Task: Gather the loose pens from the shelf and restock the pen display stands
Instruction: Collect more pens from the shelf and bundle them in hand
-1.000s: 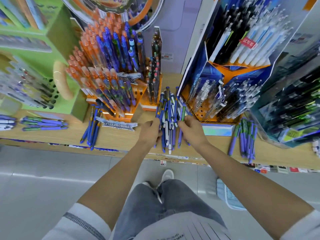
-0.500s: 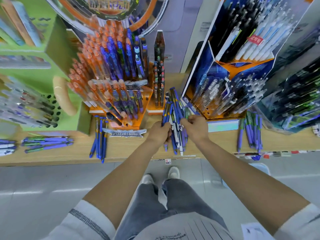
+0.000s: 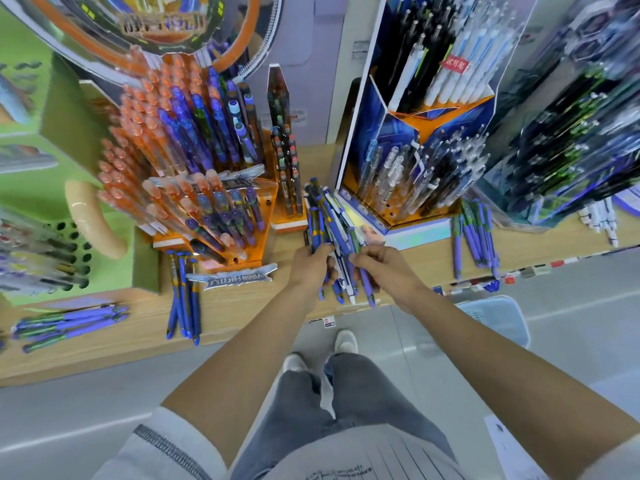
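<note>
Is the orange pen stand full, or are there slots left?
Not full. The orange stand shows a few empty holes near its front edge. The left hand and right hand grip the pen bundle.

A single wide-angle camera on the person's head looks forward and steeply down at the wooden shelf [image 3: 242, 306] from close above. The shelf's front edge runs slantwise across mid-frame. Beyond that edge the orange pen stand [image 3: 214, 209] and blue stand [image 3: 408, 161] rise toward the lens. Short of it lie the floor [image 3: 104, 403] and the person's legs. Over the edge, at centre, the left grip [image 3: 310, 268] and right grip [image 3: 384, 271] clasp a bundle of pens [image 3: 329, 220]. The frame's margins bend and blur.
</note>
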### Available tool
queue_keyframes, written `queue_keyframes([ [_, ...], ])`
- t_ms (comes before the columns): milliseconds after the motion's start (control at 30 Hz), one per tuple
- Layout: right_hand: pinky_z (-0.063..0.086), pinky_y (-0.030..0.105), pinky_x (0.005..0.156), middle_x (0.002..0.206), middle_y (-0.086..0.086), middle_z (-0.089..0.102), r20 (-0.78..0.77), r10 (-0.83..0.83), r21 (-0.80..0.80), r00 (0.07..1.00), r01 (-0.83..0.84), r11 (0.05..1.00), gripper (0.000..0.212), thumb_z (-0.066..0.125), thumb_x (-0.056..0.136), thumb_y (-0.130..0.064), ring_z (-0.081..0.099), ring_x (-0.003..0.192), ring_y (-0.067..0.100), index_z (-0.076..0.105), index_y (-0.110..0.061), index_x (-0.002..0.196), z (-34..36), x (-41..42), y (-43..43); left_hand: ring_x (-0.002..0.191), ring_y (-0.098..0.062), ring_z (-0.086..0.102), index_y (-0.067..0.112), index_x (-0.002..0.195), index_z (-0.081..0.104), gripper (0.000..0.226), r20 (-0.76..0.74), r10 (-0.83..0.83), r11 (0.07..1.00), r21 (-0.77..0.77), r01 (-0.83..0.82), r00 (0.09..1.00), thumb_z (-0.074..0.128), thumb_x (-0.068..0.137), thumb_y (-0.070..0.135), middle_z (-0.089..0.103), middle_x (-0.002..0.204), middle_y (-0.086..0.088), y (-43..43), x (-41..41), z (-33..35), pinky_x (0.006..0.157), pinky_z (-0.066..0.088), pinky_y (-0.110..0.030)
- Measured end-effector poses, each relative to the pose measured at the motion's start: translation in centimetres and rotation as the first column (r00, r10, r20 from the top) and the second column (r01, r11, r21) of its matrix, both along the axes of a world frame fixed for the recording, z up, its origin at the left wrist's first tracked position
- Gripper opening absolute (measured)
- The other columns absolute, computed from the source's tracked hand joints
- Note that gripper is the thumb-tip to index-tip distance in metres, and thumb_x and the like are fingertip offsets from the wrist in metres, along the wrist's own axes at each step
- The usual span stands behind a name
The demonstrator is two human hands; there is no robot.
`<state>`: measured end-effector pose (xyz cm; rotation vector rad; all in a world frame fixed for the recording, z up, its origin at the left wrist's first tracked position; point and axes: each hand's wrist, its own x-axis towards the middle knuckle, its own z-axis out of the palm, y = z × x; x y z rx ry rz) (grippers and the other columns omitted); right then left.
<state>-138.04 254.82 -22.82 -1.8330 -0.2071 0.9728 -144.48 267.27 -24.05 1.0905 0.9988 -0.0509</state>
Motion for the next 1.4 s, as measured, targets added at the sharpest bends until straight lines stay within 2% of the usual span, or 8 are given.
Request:
queue_keyframes([
  [233, 0.033, 0.019, 0.039, 0.06, 0.011, 0.061, -0.017, 0.099, 0.088, 0.995, -0.097, 0.991, 0.024, 0.056, 0.097, -0.012, 0.043, 0.037, 0.009, 0.058, -0.011, 0.073, -0.1, -1.4, -1.3, 0.034, -0.011, 0.04, 0.011, 0.062, 0.047, 0.037, 0.043, 0.03, 0.994, 0.107, -0.035, 0.999, 0.063, 0.092, 0.024, 0.044, 0.05, -0.005, -2.2, -1.4, -0.5, 0.037, 0.032, -0.019],
  [500, 0.036, 0.023, 0.042, 0.062, 0.016, 0.056, 0.066, 0.157, 0.115, 0.985, -0.164, 0.98, 0.026, 0.055, 0.098, -0.019, 0.043, 0.041, 0.014, 0.057, 0.005, 0.087, -1.1, 0.2, -6.1, 0.059, -0.013, 0.046, 0.007, 0.102, 0.063, 0.029, 0.057, 0.142, 0.955, 0.253, -0.152, 0.988, 0.054, 0.097, 0.034, 0.054, 0.071, -0.001, -7.3, -2.7, -0.9, 0.047, 0.039, -0.018],
  [633, 0.036, 0.02, 0.041, 0.061, 0.01, 0.062, 0.075, 0.148, 0.095, 0.986, -0.155, 0.983, 0.026, 0.053, 0.1, -0.024, 0.049, 0.041, 0.01, 0.06, -0.001, 0.107, -1.2, 1.8, -9.9, 0.068, -0.017, 0.057, 0.006, 0.101, 0.059, 0.025, 0.128, 0.206, 0.936, 0.263, -0.234, 0.97, 0.051, 0.099, 0.03, 0.06, 0.08, -0.008, -11.9, -2.3, -0.7, 0.048, 0.046, -0.019],
  [733, 0.038, 0.019, 0.046, 0.053, -0.006, 0.056, 0.113, 0.077, 0.037, 0.991, -0.081, 0.996, 0.021, 0.05, 0.101, -0.024, 0.05, 0.046, 0.007, 0.061, -0.007, 0.107, -1.6, 3.6, -13.3, 0.054, -0.015, 0.061, 0.007, 0.097, 0.054, 0.018, 0.229, 0.23, 0.947, 0.173, -0.272, 0.946, 0.048, 0.101, 0.023, 0.061, 0.066, -0.005, -15.8, -1.6, -0.1, 0.046, 0.047, -0.023],
  [867, 0.032, 0.021, 0.037, 0.06, 0.014, 0.046, 0.129, 0.007, -0.031, 0.992, -0.003, 1.0, 0.026, 0.035, 0.102, -0.015, 0.035, 0.034, 0.009, 0.056, -0.009, 0.089, -1.4, 7.2, -16.8, 0.044, -0.012, 0.056, 0.004, 0.099, 0.052, 0.018, 0.232, 0.204, 0.959, 0.147, -0.241, 0.951, 0.047, 0.101, 0.021, 0.054, 0.064, -0.004, -19.5, 0.1, 0.4, 0.041, 0.041, -0.021],
  [1133, 0.038, 0.014, 0.04, 0.065, 0.004, 0.057, 0.355, 0.018, -0.142, 0.935, 0.035, 0.989, 0.04, 0.053, 0.096, -0.009, 0.056, 0.045, 0.01, 0.04, -0.016, 0.133, -1.1, 13.6, -17.4, 0.044, -0.015, 0.052, 0.004, 0.104, 0.053, 0.02, 0.19, 0.176, 0.969, 0.139, -0.204, 0.966, 0.049, 0.1, 0.023, 0.055, 0.063, 0.001, -21.4, 2.5, 0.3, 0.039, 0.035, -0.022],
  [1267, 0.044, 0.023, 0.073, 0.099, 0.008, 0.066, 0.423, 0.042, -0.239, 0.905, 0.067, 0.969, 0.054, 0.059, 0.095, -0.018, 0.063, 0.088, 0.024, 0.037, -0.01, 0.143, -1.7, 14.7, -16.5, 0.045, -0.013, 0.048, 0.006, 0.105, 0.053, 0.021, 0.156, 0.145, 0.976, 0.137, -0.167, 0.977, 0.048, 0.1, 0.026, 0.057, 0.071, -0.005, -20.7, 2.5, 0.2, 0.043, 0.035, -0.024],
  [1400, 0.047, 0.028, 0.076, 0.101, 0.006, 0.065, 0.462, 0.035, -0.219, 0.886, 0.076, 0.973, 0.039, 0.063, 0.092, -0.019, 0.059, 0.086, 0.019, 0.052, -0.01, 0.128, -1.8, 14.2, -16.3, 0.045, -0.013, 0.048, 0.006, 0.108, 0.051, 0.021, 0.159, 0.142, 0.98, 0.118, -0.162, 0.977, 0.047, 0.101, 0.025, 0.056, 0.071, -0.004, -20.1, 2.2, 0.3, 0.044, 0.036, -0.024],
])
